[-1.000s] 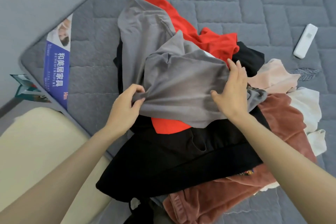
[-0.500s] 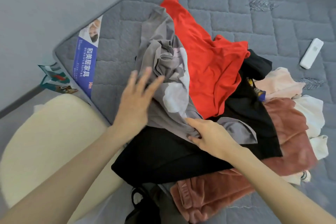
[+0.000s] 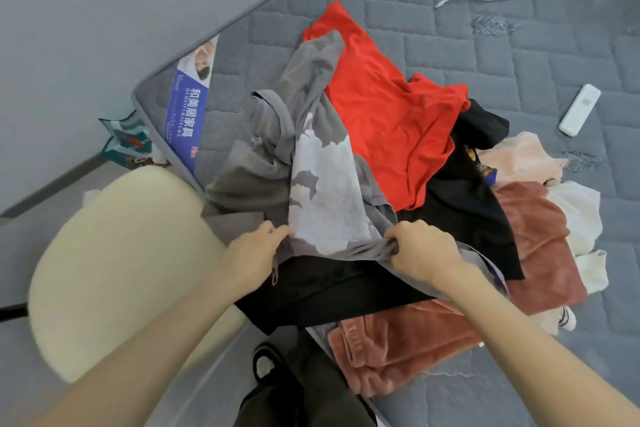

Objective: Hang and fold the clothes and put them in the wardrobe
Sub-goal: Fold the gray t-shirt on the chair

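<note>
While left hand (image 3: 254, 253) pinches one grey shirt (image 3: 322, 191), right hand (image 3: 420, 250) grips it.

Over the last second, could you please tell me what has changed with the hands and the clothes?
The grey shirt was turned over, so its pale print now faces up. The left hand, open half a second ago, has taken hold of the near hem again; the right hand grips it too. The red garment, black garment and white remote stayed put.
</note>
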### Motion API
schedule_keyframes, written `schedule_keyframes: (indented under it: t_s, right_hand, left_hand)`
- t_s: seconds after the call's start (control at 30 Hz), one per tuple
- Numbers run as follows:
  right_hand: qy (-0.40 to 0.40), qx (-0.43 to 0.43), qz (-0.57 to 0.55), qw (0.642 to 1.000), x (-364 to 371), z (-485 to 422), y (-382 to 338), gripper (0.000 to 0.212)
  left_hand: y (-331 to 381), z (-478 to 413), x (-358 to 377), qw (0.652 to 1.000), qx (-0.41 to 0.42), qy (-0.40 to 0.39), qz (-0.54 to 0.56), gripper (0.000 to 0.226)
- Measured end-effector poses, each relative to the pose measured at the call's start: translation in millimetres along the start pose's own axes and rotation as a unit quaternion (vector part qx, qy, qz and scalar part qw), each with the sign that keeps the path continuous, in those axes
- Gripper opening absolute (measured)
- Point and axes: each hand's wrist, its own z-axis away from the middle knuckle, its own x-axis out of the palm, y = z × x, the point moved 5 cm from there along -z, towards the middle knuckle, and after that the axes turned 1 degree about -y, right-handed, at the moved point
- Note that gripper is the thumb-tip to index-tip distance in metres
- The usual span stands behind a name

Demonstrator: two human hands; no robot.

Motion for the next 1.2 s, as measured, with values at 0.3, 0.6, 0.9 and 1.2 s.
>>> schedule_keyframes:
  t_s: [0.3, 0.6, 0.9, 1.2]
  right_hand:
    - [0.097, -0.087, -0.040, 0.991, -6.4, -24.3, -60.5, 0.045]
    - [0.127, -0.251, -0.030, 0.959, -25.1, -107.9, -144.5, 0.045]
    - [0.179, -0.255, 0.057, 0.948, -67.6, -212.0, -205.8, 0.046]
    - [0.046, -0.188, 0.207, 0.959, -52.6, -257.1, -251.4, 0.076]
  left_hand:
    - [-48.4, -16.6, -9.6, 0.951, -0.156, 0.135, 0.228, 0.052]
    - [-111.0, -75.7, 7.9, 0.884, -0.319, 0.134, 0.315, 0.082]
    - [-130.2, -67.5, 1.2, 0.839, -0.307, 0.162, 0.419, 0.033]
    - [-144.0, 21.5, -60.9, 0.878, -0.080, 0.368, 0.295, 0.028]
